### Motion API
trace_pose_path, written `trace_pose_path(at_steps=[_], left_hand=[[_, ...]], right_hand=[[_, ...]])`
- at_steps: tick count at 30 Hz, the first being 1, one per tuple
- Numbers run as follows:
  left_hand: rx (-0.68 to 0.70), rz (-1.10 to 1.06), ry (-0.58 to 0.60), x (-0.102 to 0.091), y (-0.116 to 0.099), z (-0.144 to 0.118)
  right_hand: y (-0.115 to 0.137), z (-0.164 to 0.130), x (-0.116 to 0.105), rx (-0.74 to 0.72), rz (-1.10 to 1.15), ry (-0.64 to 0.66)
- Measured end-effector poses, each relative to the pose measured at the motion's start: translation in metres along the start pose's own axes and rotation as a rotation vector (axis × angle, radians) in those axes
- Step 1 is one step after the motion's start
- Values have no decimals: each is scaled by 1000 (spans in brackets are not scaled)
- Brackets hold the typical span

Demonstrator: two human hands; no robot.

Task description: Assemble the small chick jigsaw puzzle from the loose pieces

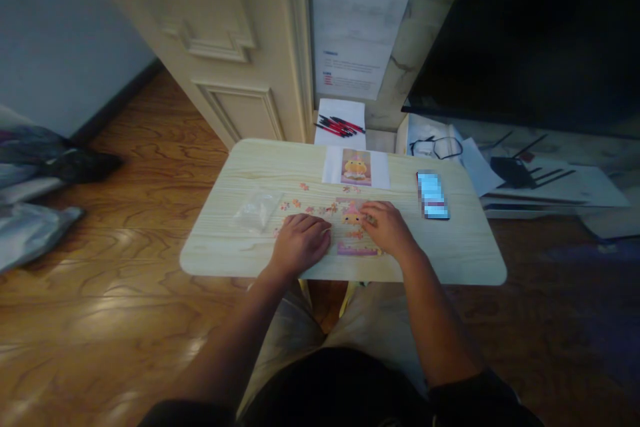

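Observation:
A partly joined jigsaw puzzle (351, 216) lies on the small table, its upper section showing a yellow face under pink. A separate purple strip of joined pieces (357, 249) lies nearer the front edge. My right hand (387, 228) is at the upper section's right side, thumb and fingers closed on a small puzzle piece (369, 219). My left hand (303, 241) rests on the tabletop left of the puzzle, fingers lying fairly flat; its palm is hidden. Several loose puzzle pieces (297, 203) are scattered beyond my left hand. Behind the puzzle lies a printed reference picture (356, 168).
The pale wooden table (230, 250) has rounded corners. A clear plastic bag (257, 209) lies on its left, a lit phone (433, 195) on its right. Beyond the back edge are red and black pens (340, 126) on paper and glasses (447, 147). A cabinet door (240, 47) stands behind.

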State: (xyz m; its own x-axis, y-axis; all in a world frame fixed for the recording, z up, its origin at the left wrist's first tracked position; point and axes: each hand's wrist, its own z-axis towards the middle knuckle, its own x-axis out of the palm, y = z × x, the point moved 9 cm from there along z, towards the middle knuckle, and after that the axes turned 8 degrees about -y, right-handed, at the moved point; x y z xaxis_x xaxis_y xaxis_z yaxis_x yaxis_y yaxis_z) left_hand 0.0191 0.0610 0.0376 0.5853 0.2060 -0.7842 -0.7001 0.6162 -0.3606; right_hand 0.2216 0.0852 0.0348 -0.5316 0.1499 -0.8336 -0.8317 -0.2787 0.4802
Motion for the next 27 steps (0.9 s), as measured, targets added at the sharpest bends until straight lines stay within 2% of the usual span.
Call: trace_pose_path(at_steps=[4, 9, 14, 17, 19, 21, 24, 27], left_hand=[[18, 31, 14, 3, 4, -6], [34, 77, 40, 11, 7, -6], [20, 8, 22, 13, -12, 3], [3, -62, 12, 13, -28, 7], [-3, -94, 13, 11, -33, 7], [-25, -117, 13, 7, -30, 4], [-91, -141, -7, -5, -14, -2], [-155, -136, -78, -18, 3, -10]], right_hand=[[-11, -7, 8, 15, -51, 22], [-11, -10, 3, 29, -48, -9], [16, -16, -7, -56, 133, -75], [34, -26, -6, -124, 247, -72], [39, -32, -3, -116, 274, -63], [40, -36, -1, -83, 278, -57], [37, -41, -3, -37, 272, -57], [31, -42, -6, -8, 260, -77]])
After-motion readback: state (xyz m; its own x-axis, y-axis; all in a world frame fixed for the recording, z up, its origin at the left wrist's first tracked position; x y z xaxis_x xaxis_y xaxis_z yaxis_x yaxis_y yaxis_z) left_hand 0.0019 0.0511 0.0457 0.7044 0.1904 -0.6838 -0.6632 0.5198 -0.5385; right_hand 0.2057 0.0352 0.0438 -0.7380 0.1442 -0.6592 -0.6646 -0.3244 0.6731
